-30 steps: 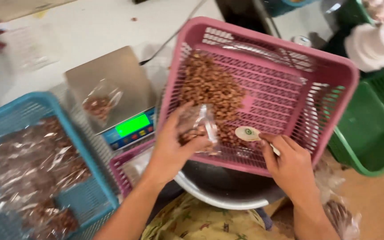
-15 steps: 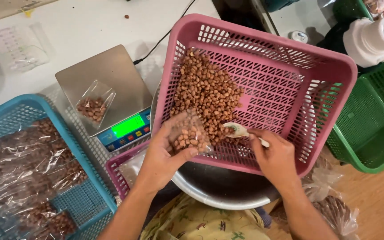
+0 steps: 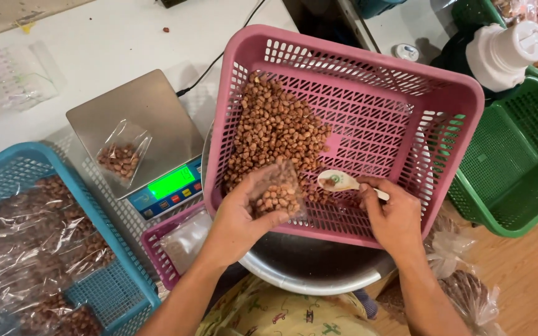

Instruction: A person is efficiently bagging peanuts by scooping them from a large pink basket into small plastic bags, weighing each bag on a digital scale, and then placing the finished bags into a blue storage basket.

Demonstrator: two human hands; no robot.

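Observation:
My left hand point(image 3: 239, 219) holds a small clear plastic bag of brown nuts point(image 3: 276, 194) over the near edge of a pink slotted basket point(image 3: 418, 81). A heap of the same brown nuts point(image 3: 278, 127) lies in the basket's left half. My right hand point(image 3: 393, 214) grips the handle of a white spoon point(image 3: 337, 181), whose bowl rests low beside the bag's mouth. A second small bag of nuts point(image 3: 119, 158) lies on the steel pan of a digital scale point(image 3: 157, 106) to the left.
A blue basket point(image 3: 7, 168) at the left holds several filled bags. A metal bowl point(image 3: 319, 274) sits under the pink basket, a small pink basket point(image 3: 157, 252) beside it. A green basket point(image 3: 518, 162) and a white jar point(image 3: 502, 53) stand at the right.
The view has shifted. My left hand has lowered the bag toward the basket's near edge, and my right hand has brought the spoon closer to the bag's mouth.

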